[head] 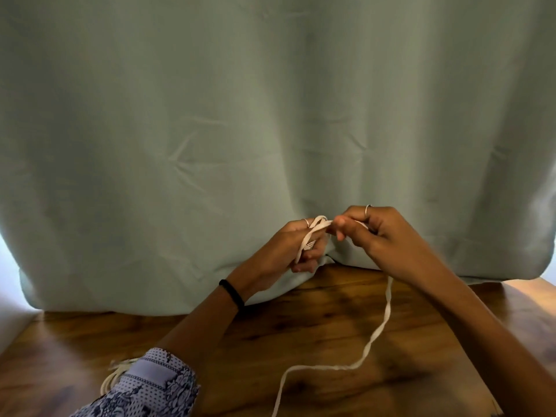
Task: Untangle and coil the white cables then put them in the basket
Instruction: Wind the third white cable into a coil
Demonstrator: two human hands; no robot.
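Observation:
A flat white cable (377,335) runs from my hands down across the wooden floor (301,326) to the bottom edge of the view. My left hand (296,246) holds several loops of it wound round the fingers. Just to the right, my right hand (365,228) pinches the cable where it meets the loops, both hands raised in front of the curtain. Another bundle of white cable (115,376) lies on the floor at the lower left, partly hidden by my patterned sleeve (150,389). No basket is in view.
A pale green curtain (270,115) hangs across the whole background and reaches the floor. A bright strip of light shows at its left and right edges.

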